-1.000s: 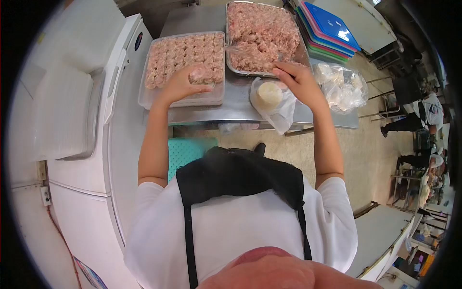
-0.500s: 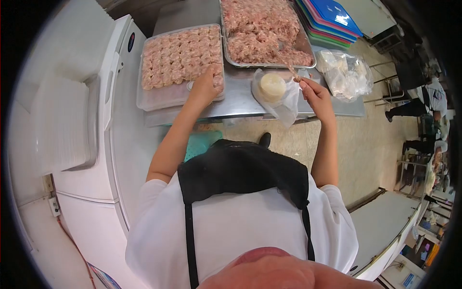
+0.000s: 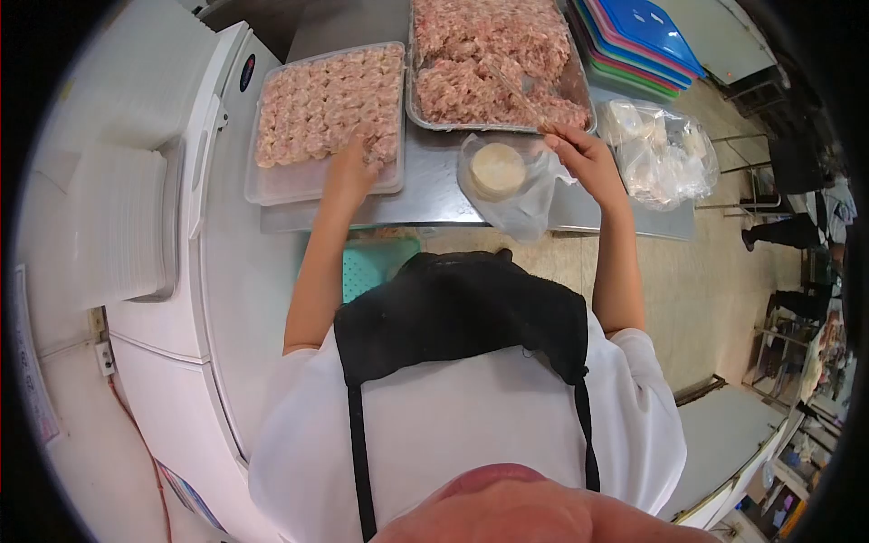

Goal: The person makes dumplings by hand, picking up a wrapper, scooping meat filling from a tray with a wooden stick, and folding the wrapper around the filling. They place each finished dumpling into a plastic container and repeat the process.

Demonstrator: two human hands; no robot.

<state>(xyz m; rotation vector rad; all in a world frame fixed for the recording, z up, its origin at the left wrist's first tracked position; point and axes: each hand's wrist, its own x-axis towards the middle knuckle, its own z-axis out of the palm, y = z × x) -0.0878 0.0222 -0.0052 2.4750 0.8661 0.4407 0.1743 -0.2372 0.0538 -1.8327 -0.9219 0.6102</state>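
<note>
From here: right hand pinches a thin utensil over the meat tray, left hand at the dumpling box left of it, can't tell if those fingers grip.

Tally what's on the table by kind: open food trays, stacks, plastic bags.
Open food trays: 2 (dumpling tray, meat tray)
Stacks: 2 (pale rounds, coloured stack)
Plastic bags: 2 (bag under the rounds, bulging bag)
Total: 6
</note>
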